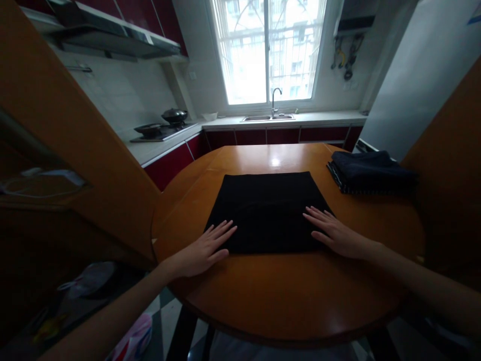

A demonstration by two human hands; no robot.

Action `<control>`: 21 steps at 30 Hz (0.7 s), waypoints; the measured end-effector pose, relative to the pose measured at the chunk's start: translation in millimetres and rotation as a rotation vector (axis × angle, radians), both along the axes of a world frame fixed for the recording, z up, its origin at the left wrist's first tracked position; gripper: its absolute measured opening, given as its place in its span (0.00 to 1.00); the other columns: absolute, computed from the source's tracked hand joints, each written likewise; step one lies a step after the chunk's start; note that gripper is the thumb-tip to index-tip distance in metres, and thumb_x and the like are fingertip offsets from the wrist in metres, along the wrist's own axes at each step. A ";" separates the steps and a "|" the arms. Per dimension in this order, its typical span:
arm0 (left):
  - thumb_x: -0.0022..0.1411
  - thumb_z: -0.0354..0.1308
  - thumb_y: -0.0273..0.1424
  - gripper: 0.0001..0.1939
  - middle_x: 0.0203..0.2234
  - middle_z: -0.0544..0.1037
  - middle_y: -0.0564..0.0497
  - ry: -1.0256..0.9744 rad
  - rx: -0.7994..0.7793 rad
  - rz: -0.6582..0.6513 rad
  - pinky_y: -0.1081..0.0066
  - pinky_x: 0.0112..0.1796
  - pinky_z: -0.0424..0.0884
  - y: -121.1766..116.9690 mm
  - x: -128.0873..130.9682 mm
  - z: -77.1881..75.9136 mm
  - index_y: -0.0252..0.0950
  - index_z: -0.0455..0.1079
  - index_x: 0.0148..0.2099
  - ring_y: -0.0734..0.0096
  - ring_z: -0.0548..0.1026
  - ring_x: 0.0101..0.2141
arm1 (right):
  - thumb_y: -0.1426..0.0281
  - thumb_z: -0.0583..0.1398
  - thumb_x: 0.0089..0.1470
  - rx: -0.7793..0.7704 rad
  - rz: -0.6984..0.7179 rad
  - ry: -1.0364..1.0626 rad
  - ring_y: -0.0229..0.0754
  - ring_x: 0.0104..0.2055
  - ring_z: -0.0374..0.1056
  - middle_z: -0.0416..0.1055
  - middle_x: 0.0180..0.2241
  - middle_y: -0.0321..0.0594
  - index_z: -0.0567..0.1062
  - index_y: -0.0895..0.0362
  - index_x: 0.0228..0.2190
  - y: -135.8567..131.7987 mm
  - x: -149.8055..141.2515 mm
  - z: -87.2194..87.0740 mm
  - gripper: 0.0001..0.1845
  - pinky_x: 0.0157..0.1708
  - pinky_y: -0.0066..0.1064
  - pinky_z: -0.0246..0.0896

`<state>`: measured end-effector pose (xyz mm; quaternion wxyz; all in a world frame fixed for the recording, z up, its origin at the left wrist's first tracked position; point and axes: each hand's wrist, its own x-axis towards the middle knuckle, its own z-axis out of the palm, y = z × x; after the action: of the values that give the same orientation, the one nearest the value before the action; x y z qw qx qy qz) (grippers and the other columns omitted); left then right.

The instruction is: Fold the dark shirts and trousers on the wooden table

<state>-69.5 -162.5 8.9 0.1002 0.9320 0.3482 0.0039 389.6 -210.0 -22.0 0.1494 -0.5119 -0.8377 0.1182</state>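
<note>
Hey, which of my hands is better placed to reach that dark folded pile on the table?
Likely the right hand: it rests on the right edge of the black cloth, nearer the folded pile. The left hand is at the opposite edge.

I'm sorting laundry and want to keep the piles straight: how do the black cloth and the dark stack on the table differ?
The black cloth lies flat and spread wide; the stack is folded and piled thicker. The cloth looks plain black, while the stack has a navy top. The left hand and right hand touch the cloth; neither touches the stack. Both rest on the table.
</note>
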 end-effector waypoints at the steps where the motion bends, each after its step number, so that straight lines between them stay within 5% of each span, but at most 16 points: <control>1: 0.76 0.43 0.46 0.32 0.73 0.47 0.48 -0.016 -0.016 0.018 0.50 0.67 0.50 6.7 -4.2 0.9 0.48 0.41 0.76 0.56 0.46 0.72 | 0.52 0.49 0.69 -0.009 -0.019 0.007 0.53 0.74 0.39 0.45 0.73 0.44 0.55 0.49 0.70 5.1 4.5 -3.9 0.34 0.70 0.59 0.39; 6: 0.73 0.45 0.48 0.33 0.68 0.62 0.41 -0.225 0.018 0.199 0.56 0.64 0.60 78.5 -8.4 5.9 0.38 0.56 0.72 0.55 0.63 0.66 | 0.59 0.52 0.66 0.109 -0.136 0.084 0.54 0.71 0.53 0.59 0.68 0.49 0.65 0.53 0.66 57.4 26.2 -13.8 0.30 0.67 0.56 0.50; 9: 0.68 0.50 0.50 0.27 0.51 0.77 0.40 -0.295 0.041 0.281 0.55 0.55 0.69 133.3 -0.3 3.3 0.36 0.72 0.57 0.53 0.74 0.52 | 0.64 0.56 0.61 0.187 -0.236 0.112 0.55 0.59 0.69 0.74 0.55 0.53 0.75 0.57 0.56 98.8 39.8 -9.4 0.24 0.60 0.52 0.62; 12: 0.64 0.52 0.50 0.23 0.40 0.78 0.43 -0.305 -0.088 0.301 0.61 0.46 0.72 168.3 6.6 -0.2 0.36 0.75 0.44 0.58 0.76 0.42 | 0.62 0.58 0.58 0.112 -0.253 0.130 0.51 0.43 0.74 0.79 0.40 0.48 0.81 0.56 0.40 127.7 52.5 -2.0 0.16 0.47 0.43 0.69; 17: 0.64 0.55 0.50 0.21 0.37 0.75 0.46 -0.260 -0.120 0.240 0.63 0.42 0.68 174.3 9.2 -6.2 0.36 0.73 0.38 0.61 0.73 0.39 | 0.48 0.60 0.55 -0.152 -0.152 0.227 0.43 0.28 0.68 0.74 0.26 0.39 0.79 0.56 0.32 136.8 63.1 4.2 0.23 0.29 0.34 0.62; 21: 0.66 0.54 0.46 0.17 0.38 0.74 0.46 -0.276 -0.020 0.235 0.62 0.44 0.66 162.9 9.0 -5.0 0.37 0.71 0.36 0.60 0.71 0.42 | 0.44 0.61 0.53 -0.171 -0.141 0.284 0.43 0.28 0.66 0.73 0.25 0.39 0.78 0.55 0.29 132.1 62.0 8.9 0.26 0.28 0.34 0.60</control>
<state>-60.5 0.4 4.0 0.1551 0.8744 0.4378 0.1400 451.6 -78.0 -13.2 0.2301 -0.5582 -0.7572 0.2492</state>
